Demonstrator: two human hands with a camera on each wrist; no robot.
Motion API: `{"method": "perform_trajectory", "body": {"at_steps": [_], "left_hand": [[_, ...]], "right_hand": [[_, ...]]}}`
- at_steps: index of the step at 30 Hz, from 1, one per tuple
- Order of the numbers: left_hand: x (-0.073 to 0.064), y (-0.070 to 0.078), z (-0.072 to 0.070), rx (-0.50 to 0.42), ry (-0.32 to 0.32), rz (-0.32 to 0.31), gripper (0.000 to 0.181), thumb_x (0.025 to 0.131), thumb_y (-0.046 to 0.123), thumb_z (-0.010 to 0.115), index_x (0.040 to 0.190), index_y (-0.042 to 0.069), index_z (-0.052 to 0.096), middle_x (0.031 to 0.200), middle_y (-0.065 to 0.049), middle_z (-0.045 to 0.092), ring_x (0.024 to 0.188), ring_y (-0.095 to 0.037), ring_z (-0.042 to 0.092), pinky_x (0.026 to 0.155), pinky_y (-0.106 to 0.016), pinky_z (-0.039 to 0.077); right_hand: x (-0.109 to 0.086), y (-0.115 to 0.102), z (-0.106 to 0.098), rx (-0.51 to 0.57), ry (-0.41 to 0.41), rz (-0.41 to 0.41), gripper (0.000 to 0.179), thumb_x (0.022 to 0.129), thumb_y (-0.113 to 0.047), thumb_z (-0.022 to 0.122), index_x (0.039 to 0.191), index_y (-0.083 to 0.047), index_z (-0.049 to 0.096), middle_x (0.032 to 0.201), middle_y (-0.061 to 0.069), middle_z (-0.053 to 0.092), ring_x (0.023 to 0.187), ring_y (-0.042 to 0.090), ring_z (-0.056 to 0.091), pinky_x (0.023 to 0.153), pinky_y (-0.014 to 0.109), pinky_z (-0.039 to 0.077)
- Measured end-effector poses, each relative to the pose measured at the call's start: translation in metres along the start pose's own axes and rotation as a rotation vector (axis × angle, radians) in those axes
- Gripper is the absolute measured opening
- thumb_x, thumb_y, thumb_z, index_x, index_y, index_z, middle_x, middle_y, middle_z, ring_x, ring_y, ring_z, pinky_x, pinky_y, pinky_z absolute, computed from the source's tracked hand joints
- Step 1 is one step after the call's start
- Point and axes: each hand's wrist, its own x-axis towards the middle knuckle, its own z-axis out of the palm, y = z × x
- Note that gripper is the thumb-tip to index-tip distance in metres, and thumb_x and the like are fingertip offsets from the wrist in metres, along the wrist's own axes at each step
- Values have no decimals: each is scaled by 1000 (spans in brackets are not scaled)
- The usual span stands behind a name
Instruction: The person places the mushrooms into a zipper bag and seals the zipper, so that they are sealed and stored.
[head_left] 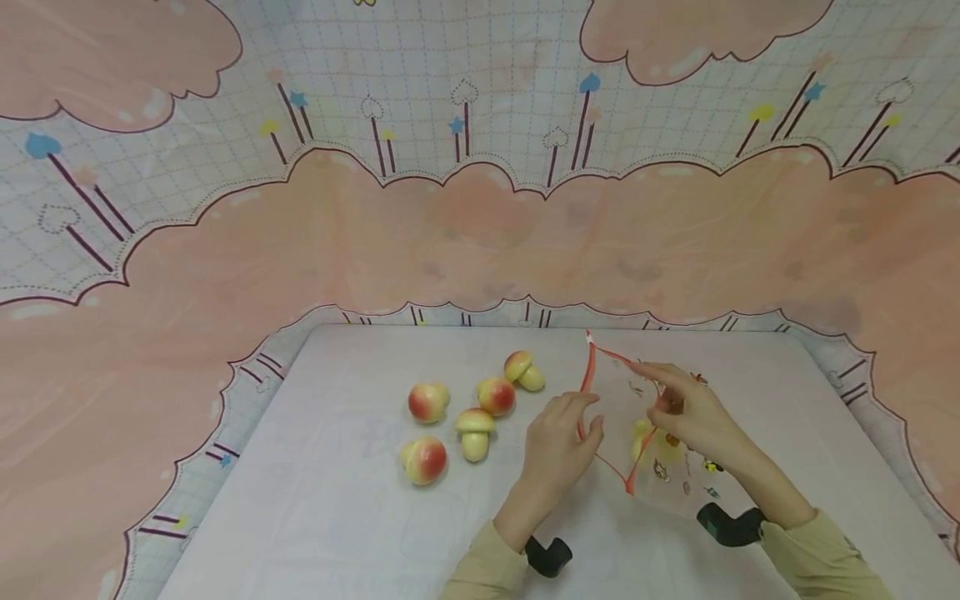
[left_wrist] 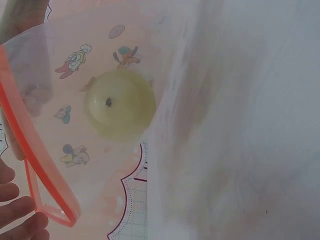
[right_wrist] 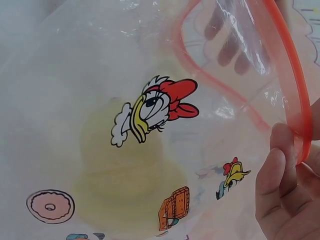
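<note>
In the head view, both your forearms come up from the bottom edge, their wrists bare above khaki sleeves (head_left: pixel 487 571). Your left hand (head_left: pixel 553 437), just right of centre, points toward the upper right, fingers extended and thumb set apart from them. Your right hand (head_left: pixel 699 410), farther right, reaches toward the upper left, index finger stretched forward; thumb and fingers pinch at the right wrist view's right edge.
</note>
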Motion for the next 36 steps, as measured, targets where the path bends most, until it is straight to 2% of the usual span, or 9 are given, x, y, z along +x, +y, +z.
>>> {"method": "perform_trajectory", "body": {"at_steps": [13, 23, 36], "left_hand": [[-7, -13, -5, -1, 2, -46, 27, 82, 14, 71, 109, 14, 70, 103, 3, 72, 96, -13, 68, 81, -25, 55], [-14, -29, -15, 18, 11, -90, 23, 83, 14, 70, 105, 11, 70, 100, 0, 72, 91, -17, 68, 77, -28, 55], [-22, -53, -33, 114, 34, -122, 25, 80, 15, 71, 105, 13, 69, 99, -1, 72, 92, -17, 68, 76, -30, 55]], "right_hand": [[1, 3, -1, 10, 1, -8, 60, 83, 3, 62, 140, -9, 49, 135, 19, 48, 68, 7, 44, 47, 21, 42], [3, 3, 0, 24, -12, 19, 59, 83, 4, 60, 140, -8, 49, 131, 18, 49, 69, 8, 46, 47, 22, 42], [3, 2, -1, 25, -8, 16, 60, 83, 4, 62, 140, -9, 49, 132, 17, 49, 70, 7, 45, 47, 21, 41]]}}
